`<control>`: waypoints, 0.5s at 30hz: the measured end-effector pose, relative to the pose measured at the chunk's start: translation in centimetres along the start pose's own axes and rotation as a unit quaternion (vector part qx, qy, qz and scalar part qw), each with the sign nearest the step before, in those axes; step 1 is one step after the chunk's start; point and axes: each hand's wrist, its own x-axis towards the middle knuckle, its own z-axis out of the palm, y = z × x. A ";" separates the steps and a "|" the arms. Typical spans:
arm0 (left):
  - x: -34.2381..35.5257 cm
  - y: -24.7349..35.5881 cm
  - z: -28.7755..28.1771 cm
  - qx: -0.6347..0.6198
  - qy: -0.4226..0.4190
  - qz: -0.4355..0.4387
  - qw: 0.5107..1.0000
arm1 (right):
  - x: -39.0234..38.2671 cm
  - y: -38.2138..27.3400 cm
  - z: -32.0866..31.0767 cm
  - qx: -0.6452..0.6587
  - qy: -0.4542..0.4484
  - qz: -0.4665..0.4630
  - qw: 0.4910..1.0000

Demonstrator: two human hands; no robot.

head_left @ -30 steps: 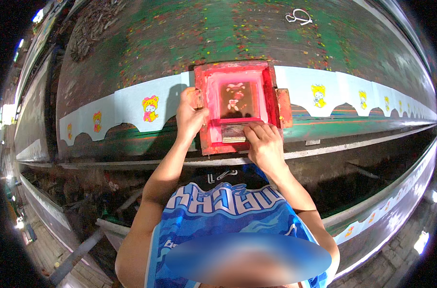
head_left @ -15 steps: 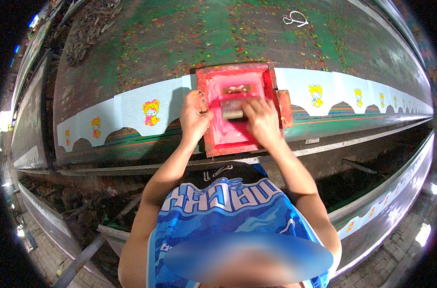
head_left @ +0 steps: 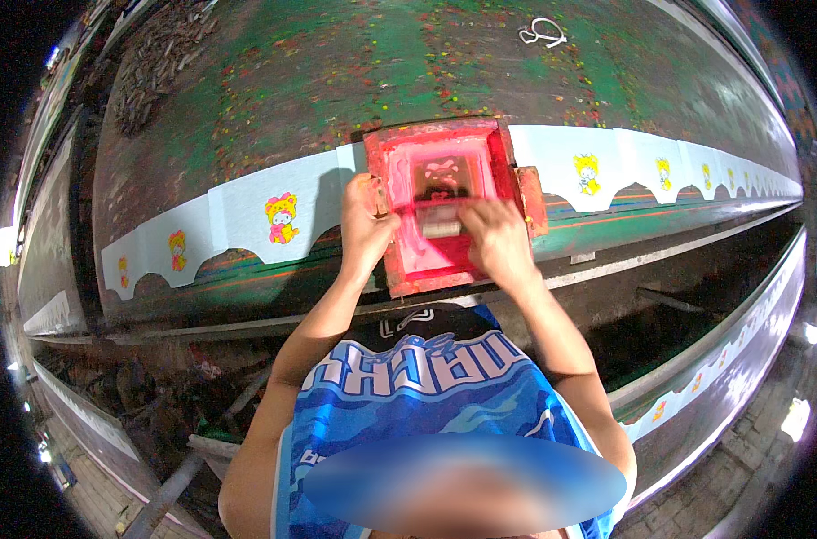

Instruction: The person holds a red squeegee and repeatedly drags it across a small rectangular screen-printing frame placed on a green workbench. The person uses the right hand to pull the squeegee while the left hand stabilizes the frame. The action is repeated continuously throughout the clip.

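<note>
Paint-flecked green tabletop point(head_left: 498, 81) is spreading wide beyond my red frame point(head_left: 435, 130), which is lying in line with white sheets point(head_left: 233, 216), its pink-smeared walls surrounding a dark window point(head_left: 440, 178) with pale shapes. My left hand point(head_left: 365, 220) is clasping the frame's left side; my blurred right hand point(head_left: 498, 235) is pinching a pale scraper point(head_left: 441, 223) inside. Its near rim is sitting close to the tabletop's front edge, while a white loop point(head_left: 543, 33) is lying well apart, past the far rim.
</note>
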 end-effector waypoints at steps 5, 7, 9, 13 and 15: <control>-0.1 1.0 0.2 -0.038 0.009 -0.003 0.999 | -3.3 -1.6 -0.8 0.003 -0.005 -0.012 1.000; -0.2 1.3 0.2 -0.081 0.018 -0.024 0.996 | -3.1 -1.2 -0.9 0.023 -0.008 -0.012 1.000; -0.3 1.8 0.4 -0.068 0.038 -0.025 0.997 | -3.1 -0.4 -1.4 0.028 -0.004 -0.018 0.999; -0.7 3.0 3.9 -0.088 0.035 -0.019 0.995 | -4.1 2.8 -3.7 0.011 0.014 -0.032 0.999; -1.2 3.9 7.5 -0.127 0.024 -0.001 0.992 | -5.1 5.2 -5.7 -0.002 0.010 -0.031 0.999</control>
